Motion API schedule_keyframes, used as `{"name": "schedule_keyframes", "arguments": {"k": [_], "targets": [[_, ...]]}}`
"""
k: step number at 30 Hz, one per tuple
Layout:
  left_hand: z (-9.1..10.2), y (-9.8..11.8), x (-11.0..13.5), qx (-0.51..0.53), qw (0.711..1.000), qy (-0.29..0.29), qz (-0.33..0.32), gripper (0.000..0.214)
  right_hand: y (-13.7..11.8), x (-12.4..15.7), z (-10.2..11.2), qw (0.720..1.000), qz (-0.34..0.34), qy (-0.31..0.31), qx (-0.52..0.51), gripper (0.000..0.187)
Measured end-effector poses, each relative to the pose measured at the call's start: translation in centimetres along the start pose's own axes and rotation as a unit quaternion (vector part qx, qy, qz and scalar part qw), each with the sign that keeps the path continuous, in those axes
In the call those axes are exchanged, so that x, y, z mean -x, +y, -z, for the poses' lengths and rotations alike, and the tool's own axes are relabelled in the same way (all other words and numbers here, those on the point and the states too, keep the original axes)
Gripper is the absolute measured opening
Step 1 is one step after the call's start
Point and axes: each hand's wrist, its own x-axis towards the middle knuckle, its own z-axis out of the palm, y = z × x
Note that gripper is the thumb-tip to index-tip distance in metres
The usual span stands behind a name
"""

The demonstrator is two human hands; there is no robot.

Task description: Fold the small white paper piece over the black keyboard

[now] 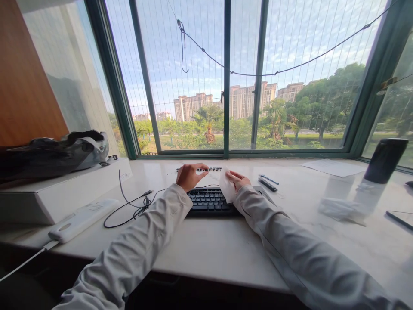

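Observation:
A black keyboard [209, 201] lies on the pale marble-look worktop below my hands. My left hand [190, 175] is above its far left part, thumb and forefinger curved with a gap between them; nothing shows in that gap. In my right hand [238, 178] is a thin white wipe [227, 186], pinched between thumb and fingers and hanging over the keyboard's right part. Small dark keycaps [214, 169] stand in a row behind the keyboard, partly hidden by the left hand and the wipe.
A black cable [142, 209] coils left of the keyboard, near a white power strip [82, 219] and a white box [61, 193]. Pens [267, 184] lie to the right. Farther right are a clear plastic bag [340, 209], paper [334, 167] and a dark upright object [385, 160].

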Motion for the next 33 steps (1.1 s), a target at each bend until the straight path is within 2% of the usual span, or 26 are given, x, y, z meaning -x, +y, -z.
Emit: {"name": "schedule_keyframes", "arguments": {"k": [1,3,6,9,13,17,28,31,33], "targets": [[0.9,-1.1,-0.5,0.009,0.999,-0.043,0.002,0.023,-0.1,0.1,-0.1,1.0,-0.01,0.018,0.001,0.048],[2.8,-3.6,-1.2,0.022,0.985,-0.171,0.012,0.026,-0.1,0.4,-0.4,0.998,-0.03,0.046,0.003,0.046],[5.0,-6.8,-1.5,0.0,0.939,-0.339,0.055,0.03,0.1,0.5,-0.7,0.998,-0.038,0.041,0.017,0.043],[5.8,-8.8,-1.2,-0.014,0.9,-0.428,0.084,0.034,0.5,0.5,-0.7,0.999,-0.034,0.025,0.032,0.045],[5.7,-9.6,-0.7,-0.005,0.854,-0.507,0.116,0.04,0.5,0.8,-0.7,0.998,-0.034,0.016,0.044,0.049],[5.5,-9.8,-0.5,0.008,0.836,-0.535,0.119,0.041,0.1,1.3,-0.9,0.999,-0.041,0.017,0.03,0.046],[5.1,-10.1,-0.5,0.005,0.852,-0.512,0.112,0.038,0.0,1.4,-0.8,0.997,-0.052,0.013,0.05,0.044],[4.8,-10.2,-0.4,0.002,0.848,-0.518,0.109,0.036,0.0,1.3,-0.9,0.997,-0.051,0.015,0.047,0.044],[4.7,-10.1,-0.3,-0.012,0.861,-0.497,0.11,0.034,-0.1,1.4,-1.0,0.998,-0.049,0.014,0.047,0.043]]}}
